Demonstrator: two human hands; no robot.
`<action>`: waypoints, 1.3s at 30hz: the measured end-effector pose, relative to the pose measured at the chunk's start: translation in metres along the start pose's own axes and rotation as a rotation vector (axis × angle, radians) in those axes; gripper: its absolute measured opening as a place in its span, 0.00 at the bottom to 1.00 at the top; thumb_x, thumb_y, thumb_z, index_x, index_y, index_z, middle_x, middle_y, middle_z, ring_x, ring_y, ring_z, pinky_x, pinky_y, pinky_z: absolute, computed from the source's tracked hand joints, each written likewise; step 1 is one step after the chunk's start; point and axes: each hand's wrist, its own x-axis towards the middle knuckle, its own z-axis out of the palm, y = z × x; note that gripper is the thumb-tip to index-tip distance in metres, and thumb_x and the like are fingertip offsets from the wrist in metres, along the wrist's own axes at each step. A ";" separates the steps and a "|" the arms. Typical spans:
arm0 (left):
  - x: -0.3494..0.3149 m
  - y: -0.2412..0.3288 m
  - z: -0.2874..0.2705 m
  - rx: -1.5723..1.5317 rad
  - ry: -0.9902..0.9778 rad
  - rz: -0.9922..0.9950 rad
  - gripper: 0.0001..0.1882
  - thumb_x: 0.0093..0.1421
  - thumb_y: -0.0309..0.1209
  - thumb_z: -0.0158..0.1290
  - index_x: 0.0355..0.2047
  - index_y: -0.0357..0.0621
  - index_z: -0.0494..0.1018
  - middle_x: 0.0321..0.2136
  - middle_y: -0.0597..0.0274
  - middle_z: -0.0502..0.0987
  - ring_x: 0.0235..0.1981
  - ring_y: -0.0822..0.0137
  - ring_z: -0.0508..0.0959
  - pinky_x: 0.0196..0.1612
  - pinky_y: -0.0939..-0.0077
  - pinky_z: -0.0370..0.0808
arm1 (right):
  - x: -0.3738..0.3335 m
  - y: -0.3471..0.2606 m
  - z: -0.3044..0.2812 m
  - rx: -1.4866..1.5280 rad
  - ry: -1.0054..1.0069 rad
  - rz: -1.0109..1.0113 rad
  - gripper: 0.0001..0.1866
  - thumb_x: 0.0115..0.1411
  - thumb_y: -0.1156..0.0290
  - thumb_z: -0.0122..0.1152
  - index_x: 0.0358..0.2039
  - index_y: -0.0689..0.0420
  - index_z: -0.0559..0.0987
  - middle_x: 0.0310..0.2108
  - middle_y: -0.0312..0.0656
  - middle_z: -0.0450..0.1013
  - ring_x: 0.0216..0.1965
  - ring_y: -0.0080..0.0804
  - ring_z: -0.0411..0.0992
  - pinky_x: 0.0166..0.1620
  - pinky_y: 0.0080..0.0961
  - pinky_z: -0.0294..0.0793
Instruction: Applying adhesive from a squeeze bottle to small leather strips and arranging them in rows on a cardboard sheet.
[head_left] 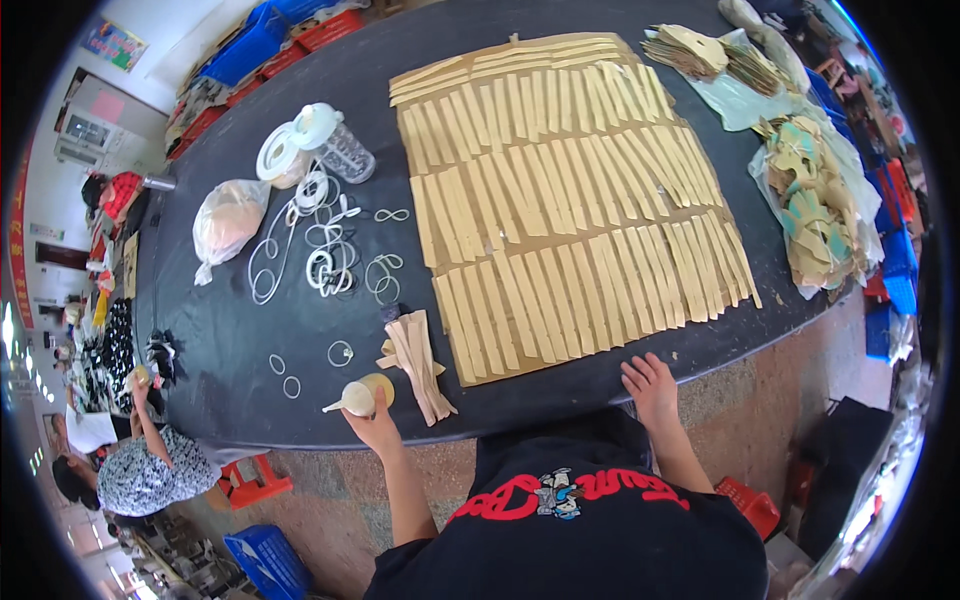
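My left hand (378, 432) is closed around a small squeeze bottle (356, 398) with a white top and a pointed spout, at the near edge of the dark table. A yellowish round part shows just behind the bottle; I cannot tell whether it belongs to it. My right hand (653, 388) is empty, its fingers spread at the table's front edge. Beyond it lies a brown cardboard sheet (462, 358) covered with rows of narrow tan strips (545, 300). Between the bottle and the sheet is a loose bundle of pinkish-beige strips (415, 362).
White cord loops (328, 265) and thin rings (341, 353) lie on the table's left. Behind them stand a clear lidded jug (342, 148), a white-lidded tub (280, 160) and a tied plastic bag (228, 222). Bagged tan cut pieces (815, 215) sit far right. A co-worker (150, 465) is at left.
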 end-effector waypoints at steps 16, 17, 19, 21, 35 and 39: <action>-0.100 0.025 0.069 -0.947 -0.347 -1.258 0.35 0.55 0.38 0.46 0.58 0.37 0.46 0.58 0.47 0.51 0.57 0.46 0.57 0.57 0.55 0.59 | 0.035 -0.030 0.022 0.065 0.094 -0.120 0.32 0.60 0.58 0.42 0.61 0.52 0.46 0.52 0.50 0.55 0.46 0.54 0.67 0.50 0.44 0.66; -0.100 0.025 0.081 -0.957 -0.377 -1.216 0.37 0.55 0.39 0.45 0.60 0.39 0.41 0.60 0.49 0.48 0.59 0.46 0.55 0.58 0.54 0.57 | 0.034 -0.034 0.025 0.067 0.072 -0.119 0.32 0.60 0.57 0.42 0.62 0.51 0.45 0.51 0.50 0.55 0.46 0.55 0.67 0.50 0.44 0.66; -0.093 0.020 0.107 -0.976 -0.429 -1.158 0.38 0.56 0.40 0.43 0.61 0.40 0.39 0.61 0.50 0.45 0.60 0.47 0.53 0.59 0.54 0.55 | 0.040 -0.045 0.034 0.075 0.007 -0.108 0.34 0.60 0.57 0.40 0.63 0.46 0.40 0.52 0.54 0.53 0.46 0.59 0.67 0.50 0.45 0.67; -0.079 0.019 0.127 -0.995 -0.463 -1.136 0.36 0.57 0.42 0.41 0.61 0.40 0.41 0.61 0.51 0.47 0.60 0.48 0.53 0.58 0.54 0.56 | 0.054 -0.059 0.044 0.067 -0.023 -0.090 0.35 0.60 0.58 0.42 0.63 0.47 0.38 0.54 0.57 0.52 0.45 0.57 0.68 0.49 0.45 0.68; 0.017 0.045 0.250 -1.143 -0.433 -0.800 0.35 0.57 0.45 0.41 0.61 0.42 0.46 0.59 0.51 0.53 0.59 0.55 0.58 0.55 0.59 0.61 | 0.184 -0.133 0.128 -0.059 -0.375 -0.042 0.30 0.61 0.60 0.44 0.60 0.51 0.48 0.49 0.51 0.64 0.46 0.39 0.68 0.47 0.35 0.67; 0.038 0.026 0.269 -1.113 -0.381 -0.718 0.34 0.58 0.43 0.41 0.61 0.42 0.47 0.58 0.52 0.54 0.59 0.55 0.58 0.56 0.60 0.60 | 0.194 -0.178 0.102 -0.550 -0.468 -0.185 0.21 0.58 0.63 0.52 0.51 0.57 0.67 0.39 0.47 0.72 0.40 0.35 0.72 0.42 0.30 0.71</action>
